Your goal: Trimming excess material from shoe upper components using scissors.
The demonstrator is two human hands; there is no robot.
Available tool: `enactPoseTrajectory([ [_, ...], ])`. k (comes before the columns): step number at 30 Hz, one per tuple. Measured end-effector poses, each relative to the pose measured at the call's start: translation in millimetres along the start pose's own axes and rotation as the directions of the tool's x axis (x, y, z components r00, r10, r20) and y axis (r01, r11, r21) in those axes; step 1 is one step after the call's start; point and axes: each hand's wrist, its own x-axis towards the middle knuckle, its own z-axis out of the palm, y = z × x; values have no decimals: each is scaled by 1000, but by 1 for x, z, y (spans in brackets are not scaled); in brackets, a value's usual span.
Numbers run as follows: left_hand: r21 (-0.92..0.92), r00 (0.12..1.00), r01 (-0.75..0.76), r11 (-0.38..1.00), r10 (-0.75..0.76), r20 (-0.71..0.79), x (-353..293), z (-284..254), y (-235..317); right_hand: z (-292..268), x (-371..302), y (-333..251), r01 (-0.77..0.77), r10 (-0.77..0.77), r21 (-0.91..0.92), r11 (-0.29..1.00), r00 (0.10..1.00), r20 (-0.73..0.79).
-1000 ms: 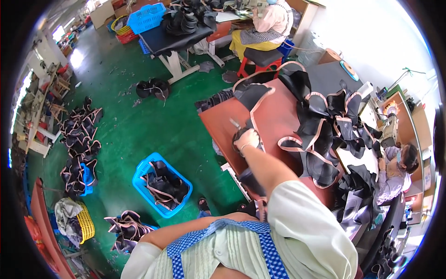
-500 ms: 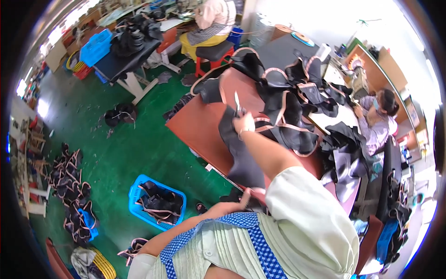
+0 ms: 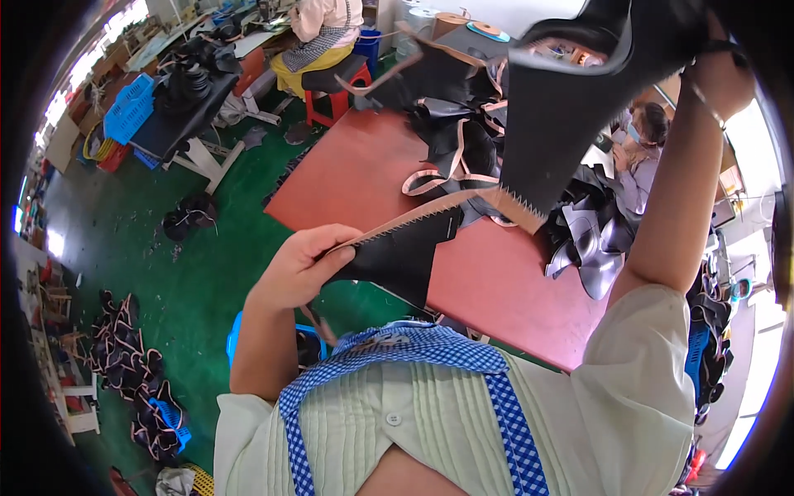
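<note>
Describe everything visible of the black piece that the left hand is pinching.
The black piece looks like smooth, flexible sheeting, with a tan edging bearing jagged, stitch-like marks. The left hand pinches that edging, which slants up rightward; the rest hangs below, overlapping the red table in view. Contact with the table is unclear.
</note>
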Motion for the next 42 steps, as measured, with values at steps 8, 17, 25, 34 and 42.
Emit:
enactPoseTrajectory([
  [8, 32, 831, 532, 846, -529, 173, -12, -22, -139, -20, -265, 235, 42, 470, -590, 806, 559, 683],
  [17, -107, 671, 739, 665, -711, 209, -37, 12, -213, -110, -418, 201, -488, 733, -550, 678, 386, 561],
  [25, 421, 741, 556, 717, -657, 140, -34, 1, -179, -220, -453, 50, -319, 94, -912, 257, -931, 352],
  [34, 182, 700, 668, 721, -692, 175, -43, 2, -184, -208, -492, 30, -369, 283, -915, 163, -871, 401],
  [42, -256, 690, 712, 654, -720, 81, -78, -11, -172, -195, -453, 28, -522, 430, -532, 667, -313, 847],
])
